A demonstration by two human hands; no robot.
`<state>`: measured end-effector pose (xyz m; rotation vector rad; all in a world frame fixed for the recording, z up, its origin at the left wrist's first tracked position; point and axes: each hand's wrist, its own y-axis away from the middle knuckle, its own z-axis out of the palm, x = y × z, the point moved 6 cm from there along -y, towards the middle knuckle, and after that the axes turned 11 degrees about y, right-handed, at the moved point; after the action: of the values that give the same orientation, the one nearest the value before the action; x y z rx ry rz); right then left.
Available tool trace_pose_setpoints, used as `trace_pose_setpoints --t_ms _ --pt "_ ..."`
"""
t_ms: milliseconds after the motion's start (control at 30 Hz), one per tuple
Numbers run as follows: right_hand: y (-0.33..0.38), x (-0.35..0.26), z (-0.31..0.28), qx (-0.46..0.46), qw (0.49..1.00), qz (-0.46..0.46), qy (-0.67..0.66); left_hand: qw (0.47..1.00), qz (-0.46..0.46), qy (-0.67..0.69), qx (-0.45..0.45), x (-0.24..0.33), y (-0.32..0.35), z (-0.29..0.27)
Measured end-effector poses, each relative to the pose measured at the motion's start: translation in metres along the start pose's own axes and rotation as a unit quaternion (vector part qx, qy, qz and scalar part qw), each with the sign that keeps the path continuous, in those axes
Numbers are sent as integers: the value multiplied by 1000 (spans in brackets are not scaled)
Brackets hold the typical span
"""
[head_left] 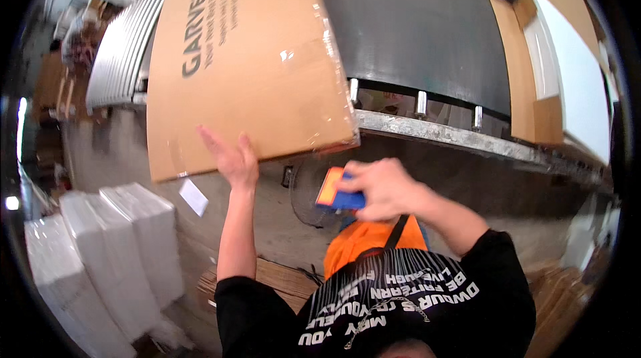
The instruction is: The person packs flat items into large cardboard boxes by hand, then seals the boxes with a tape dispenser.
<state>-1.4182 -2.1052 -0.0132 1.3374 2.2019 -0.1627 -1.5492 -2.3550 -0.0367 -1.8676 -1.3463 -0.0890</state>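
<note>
A large flat cardboard box (267, 91) with dark print and clear tape along its right edge lies over the conveyor and juts past its near edge. My left hand (234, 158) is against the box's near edge, fingers spread and holding nothing. To the right and apart from the box, my right hand (380, 188) is closed round a blue hand tool (350, 199) with a yellow-and-orange face. It resembles a tape dispenser, but my fingers hide part of it. A small white paper slip (193, 198) shows just below the box's near left corner; whether it is attached, I cannot tell.
The black conveyor belt (414, 18) has a metal rail (441, 128) along its near side. Metal rollers (127, 44) continue at left. An open carton (524, 78) with a white panel stands at right. White wrapped blocks (127, 238) stand lower left, and flat cardboard (274, 281) lies near me.
</note>
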Motion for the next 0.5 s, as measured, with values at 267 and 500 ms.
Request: trace_pose_setpoints --t_ms 267,500 --pt "-153 -59 -134 -103 942 48 316 996 61 -8 67 5 -5 6" --pt "-30 23 -100 -146 939 47 309 998 35 -36 33 -4 3 -2"
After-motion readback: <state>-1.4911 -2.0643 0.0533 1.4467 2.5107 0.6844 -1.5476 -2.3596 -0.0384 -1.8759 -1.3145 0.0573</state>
